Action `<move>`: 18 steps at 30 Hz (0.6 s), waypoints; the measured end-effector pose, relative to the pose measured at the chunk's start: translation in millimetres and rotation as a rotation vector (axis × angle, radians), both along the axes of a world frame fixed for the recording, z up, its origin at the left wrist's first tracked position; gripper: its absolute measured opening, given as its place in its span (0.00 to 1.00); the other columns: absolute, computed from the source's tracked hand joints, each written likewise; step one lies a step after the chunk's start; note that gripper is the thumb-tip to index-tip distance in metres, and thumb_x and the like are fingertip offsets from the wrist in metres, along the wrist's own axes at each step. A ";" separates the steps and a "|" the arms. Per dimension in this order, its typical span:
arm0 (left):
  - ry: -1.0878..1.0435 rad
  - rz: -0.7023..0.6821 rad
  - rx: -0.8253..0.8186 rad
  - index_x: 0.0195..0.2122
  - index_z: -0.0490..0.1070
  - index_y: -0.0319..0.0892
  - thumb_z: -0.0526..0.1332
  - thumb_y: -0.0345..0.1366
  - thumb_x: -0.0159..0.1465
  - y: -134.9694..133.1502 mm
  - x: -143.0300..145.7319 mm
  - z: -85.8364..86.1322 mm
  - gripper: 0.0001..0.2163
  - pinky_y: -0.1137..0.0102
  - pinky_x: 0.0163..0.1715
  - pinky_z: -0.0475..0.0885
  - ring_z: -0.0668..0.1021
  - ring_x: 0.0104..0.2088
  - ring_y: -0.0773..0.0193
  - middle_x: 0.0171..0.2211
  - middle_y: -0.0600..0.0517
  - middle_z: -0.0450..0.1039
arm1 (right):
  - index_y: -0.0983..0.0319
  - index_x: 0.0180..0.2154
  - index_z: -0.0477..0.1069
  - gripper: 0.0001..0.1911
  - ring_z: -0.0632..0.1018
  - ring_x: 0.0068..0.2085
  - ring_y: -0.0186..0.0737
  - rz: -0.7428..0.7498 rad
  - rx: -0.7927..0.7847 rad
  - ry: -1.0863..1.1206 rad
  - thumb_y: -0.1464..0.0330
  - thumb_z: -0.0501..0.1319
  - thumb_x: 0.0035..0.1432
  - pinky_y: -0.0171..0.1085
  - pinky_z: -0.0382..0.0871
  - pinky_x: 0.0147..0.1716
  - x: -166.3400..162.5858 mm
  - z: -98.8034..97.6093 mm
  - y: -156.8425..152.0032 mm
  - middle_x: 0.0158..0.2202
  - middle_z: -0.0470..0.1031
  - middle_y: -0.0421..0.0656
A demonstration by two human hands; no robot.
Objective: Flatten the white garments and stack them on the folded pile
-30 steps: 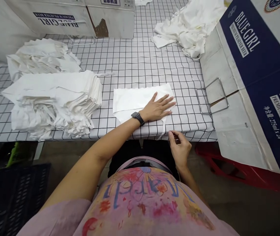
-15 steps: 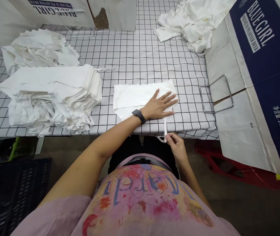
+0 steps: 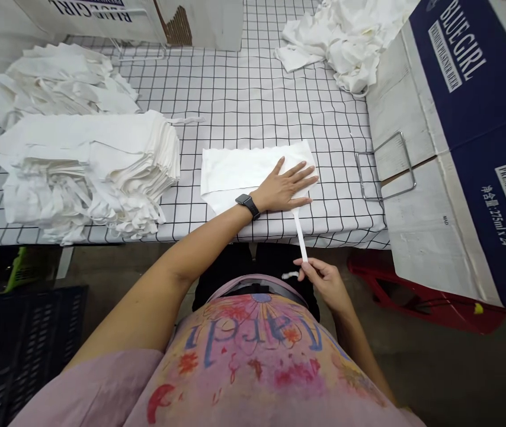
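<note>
Head view: the left hand (image 3: 286,188) lies flat, fingers spread, pressing a folded white cloth piece (image 3: 235,172) at the near edge of the checked tabletop (image 3: 244,101). The right hand (image 3: 324,279) pinches its thin strap (image 3: 300,236), drawn taut off the edge. A neat stack (image 3: 102,160) of such pieces (soft, limp fabric) sits to the left. A crumpled heap (image 3: 346,35) lies far right, seemingly unsorted.

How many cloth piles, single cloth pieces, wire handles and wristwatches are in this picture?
Cloth piles: 3 (stack, rear pile, far heap)
Single cloth piece: 1
Wire handles: 2 (right handle, rear handle)
Wristwatch: 1
Total: 7
</note>
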State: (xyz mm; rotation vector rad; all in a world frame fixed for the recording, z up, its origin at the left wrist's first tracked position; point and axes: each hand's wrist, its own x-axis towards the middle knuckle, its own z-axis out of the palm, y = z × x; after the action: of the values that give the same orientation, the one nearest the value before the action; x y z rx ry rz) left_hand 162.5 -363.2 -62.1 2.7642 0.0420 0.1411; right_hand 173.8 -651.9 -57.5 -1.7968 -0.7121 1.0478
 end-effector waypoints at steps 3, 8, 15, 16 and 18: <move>-0.003 0.004 -0.021 0.74 0.46 0.62 0.47 0.59 0.72 0.0 0.6 -0.8 0.31 0.40 0.73 0.27 0.49 0.76 0.49 0.76 0.60 0.46 | 0.60 0.36 0.83 0.22 0.78 0.29 0.41 0.030 -0.077 -0.007 0.50 0.62 0.64 0.39 0.74 0.35 -2.3 8.3 -27.6 0.26 0.79 0.43; -0.006 -0.005 -0.028 0.74 0.47 0.60 0.47 0.59 0.72 1.2 1.7 -1.6 0.31 0.40 0.73 0.28 0.49 0.76 0.47 0.76 0.58 0.47 | 0.59 0.26 0.80 0.23 0.83 0.40 0.50 -0.003 -0.161 -0.016 0.50 0.64 0.63 0.39 0.74 0.36 -7.8 16.7 -57.4 0.39 0.84 0.49; -0.011 -0.010 -0.053 0.75 0.47 0.61 0.47 0.61 0.71 2.6 3.3 -3.5 0.32 0.40 0.72 0.28 0.48 0.76 0.45 0.76 0.59 0.48 | 0.59 0.61 0.71 0.28 0.77 0.29 0.41 -0.094 -0.148 0.002 0.54 0.65 0.64 0.38 0.71 0.33 -12.3 37.2 -75.8 0.28 0.82 0.41; -0.006 -0.011 -0.050 0.75 0.47 0.61 0.47 0.61 0.71 2.5 3.1 -3.5 0.32 0.40 0.72 0.27 0.48 0.76 0.45 0.76 0.58 0.47 | 0.58 0.61 0.71 0.27 0.77 0.29 0.41 -0.106 -0.142 0.007 0.55 0.65 0.64 0.38 0.71 0.33 -12.3 40.4 -79.4 0.27 0.81 0.40; -0.002 -0.014 -0.050 0.75 0.47 0.59 0.46 0.61 0.71 2.9 3.2 -3.6 0.33 0.40 0.72 0.26 0.48 0.76 0.46 0.76 0.57 0.47 | 0.58 0.52 0.77 0.20 0.77 0.29 0.41 -0.130 -0.127 0.021 0.55 0.66 0.63 0.38 0.71 0.32 -11.9 45.0 -85.6 0.26 0.81 0.41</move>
State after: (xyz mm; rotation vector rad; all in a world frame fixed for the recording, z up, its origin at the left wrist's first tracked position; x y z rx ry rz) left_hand 165.7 -360.3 -65.7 2.7134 0.0248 0.1377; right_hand 161.8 -737.5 -12.5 -1.9109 -0.5184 1.0428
